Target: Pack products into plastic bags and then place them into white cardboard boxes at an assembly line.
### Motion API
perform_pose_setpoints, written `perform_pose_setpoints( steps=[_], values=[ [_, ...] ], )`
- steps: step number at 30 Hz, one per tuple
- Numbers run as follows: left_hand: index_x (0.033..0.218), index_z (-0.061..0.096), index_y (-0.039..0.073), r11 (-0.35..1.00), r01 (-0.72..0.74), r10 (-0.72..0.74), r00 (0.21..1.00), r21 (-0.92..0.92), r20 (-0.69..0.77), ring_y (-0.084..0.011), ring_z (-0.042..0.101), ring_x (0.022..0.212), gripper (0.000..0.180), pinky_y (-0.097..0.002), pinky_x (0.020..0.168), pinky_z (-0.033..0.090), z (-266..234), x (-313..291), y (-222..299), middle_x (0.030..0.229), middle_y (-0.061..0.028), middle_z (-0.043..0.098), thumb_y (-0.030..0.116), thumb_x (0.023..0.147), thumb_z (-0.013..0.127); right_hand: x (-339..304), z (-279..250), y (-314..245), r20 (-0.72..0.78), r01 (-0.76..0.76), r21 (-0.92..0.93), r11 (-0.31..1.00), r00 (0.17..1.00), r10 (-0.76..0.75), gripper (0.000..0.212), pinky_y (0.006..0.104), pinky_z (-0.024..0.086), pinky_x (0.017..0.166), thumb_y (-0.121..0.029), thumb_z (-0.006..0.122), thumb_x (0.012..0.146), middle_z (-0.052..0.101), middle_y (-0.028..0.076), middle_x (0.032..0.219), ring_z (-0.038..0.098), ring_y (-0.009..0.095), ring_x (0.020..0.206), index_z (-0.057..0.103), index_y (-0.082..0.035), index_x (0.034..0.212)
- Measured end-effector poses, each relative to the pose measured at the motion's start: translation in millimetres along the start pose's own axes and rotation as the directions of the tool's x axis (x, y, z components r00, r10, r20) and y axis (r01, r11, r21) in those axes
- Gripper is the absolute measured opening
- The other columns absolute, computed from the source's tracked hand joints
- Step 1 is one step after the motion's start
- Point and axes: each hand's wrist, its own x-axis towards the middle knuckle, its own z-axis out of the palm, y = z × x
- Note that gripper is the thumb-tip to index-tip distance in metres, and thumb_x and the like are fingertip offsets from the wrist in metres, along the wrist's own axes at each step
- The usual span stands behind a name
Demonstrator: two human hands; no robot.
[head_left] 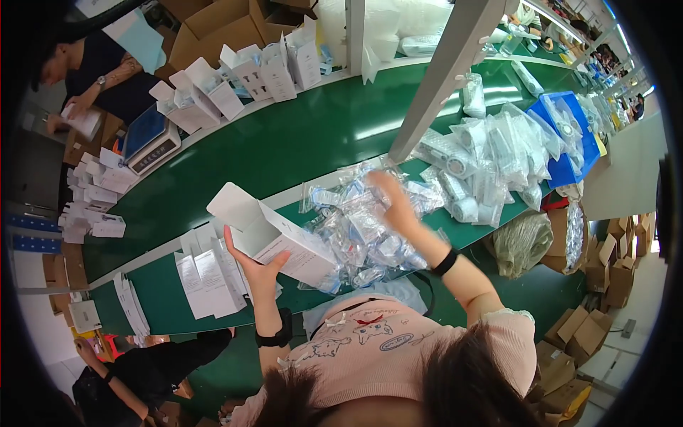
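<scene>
My left hand (260, 274) grips a white cardboard box (295, 242) from below and the side, thumb on its near face. The box is tilted, with its flap raised at the upper left end. My right hand (395, 203) hovers over a heap of small clear plastic bags (366, 235) with blue and white parts inside. Motion blurs its fingers, so I cannot tell whether anything is in them. Left of the box, flattened white cartons and printed sheets (203, 277) lie on the green table.
Bubble-wrapped items (491, 156) pile up at the right beside a blue bin (580, 142). A grey post (445, 82) rises behind the heap. Across the green belt (284, 135) stand open white boxes (274, 71) and a scale (151, 139). A co-worker (92, 78) handles a box at far left.
</scene>
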Motion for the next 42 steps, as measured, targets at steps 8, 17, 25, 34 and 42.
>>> perform_pose_setpoints(
  steps=[8, 17, 25, 34, 42],
  values=[
    [0.120, 0.027, 0.011, 0.902, -0.096, 0.032, 0.987, 0.420, 0.156, -0.0279, 0.039, 0.111, 0.091, -0.0361, 0.092, 0.034, 22.7, 25.3, -55.4, 0.124, -0.0149, 0.032, 0.007, 0.045, 0.081, 46.9, -95.7, 205.6, -0.007, -0.217, -0.877, 0.429, 0.898, 0.439, 0.038, 0.0426, 0.045, 0.074, -0.008, 0.061, 0.062, 0.052, 0.015, 0.097, 0.051, 0.032, 0.095, 0.048, -0.004, 0.097],
    [0.113, 0.029, 0.009, 0.710, -0.290, 0.202, 0.957, 0.642, 0.209, -0.0312, 0.041, 0.110, 0.083, -0.0372, 0.090, 0.037, 29.5, 38.3, -85.7, 0.121, -0.0198, 0.036, 0.009, 0.049, 0.081, 27.9, -103.3, 69.0, -0.533, -0.344, -0.334, 0.877, 0.837, 0.125, 0.075, 0.0376, 0.039, 0.089, -0.001, 0.061, 0.063, 0.041, 0.016, 0.118, 0.042, 0.028, 0.109, 0.025, -0.004, 0.128],
    [0.108, 0.023, 0.007, 0.848, -0.252, 0.182, 0.965, 0.467, 0.191, -0.0286, 0.046, 0.105, 0.083, -0.0361, 0.087, 0.040, 28.7, 26.2, -108.7, 0.116, -0.0205, 0.039, 0.008, 0.049, 0.082, 61.6, 13.3, -81.2, -0.544, 0.163, 0.754, 0.636, 0.699, 0.465, 0.074, 0.0310, 0.036, 0.087, 0.003, 0.057, 0.073, 0.036, 0.010, 0.121, 0.041, 0.019, 0.104, 0.016, -0.013, 0.133],
    [0.106, 0.020, 0.007, 0.951, -0.173, 0.189, 0.981, 0.257, -0.037, -0.0295, 0.044, 0.105, 0.080, -0.0383, 0.085, 0.040, 26.9, 8.6, -120.1, 0.119, -0.0216, 0.032, 0.005, 0.053, 0.079, 73.1, 90.4, -102.9, -0.346, 0.262, -0.044, 0.964, 0.901, -0.261, 0.053, 0.0351, 0.041, 0.077, -0.013, 0.072, 0.062, 0.048, 0.015, 0.092, 0.048, 0.031, 0.090, 0.044, -0.006, 0.107],
    [0.105, 0.024, 0.002, 0.916, -0.133, 0.200, 0.969, 0.378, -0.144, -0.0351, 0.035, 0.115, 0.073, -0.0416, 0.091, 0.035, 39.4, 0.0, -127.9, 0.125, -0.0252, 0.028, 0.004, 0.055, 0.077, 90.6, 84.0, -104.0, -0.245, -0.329, 0.095, 0.940, 0.907, 0.342, 0.052, 0.0411, 0.041, 0.075, -0.024, 0.073, 0.059, 0.050, 0.015, 0.097, 0.047, 0.035, 0.095, 0.050, -0.006, 0.103]
  ],
)
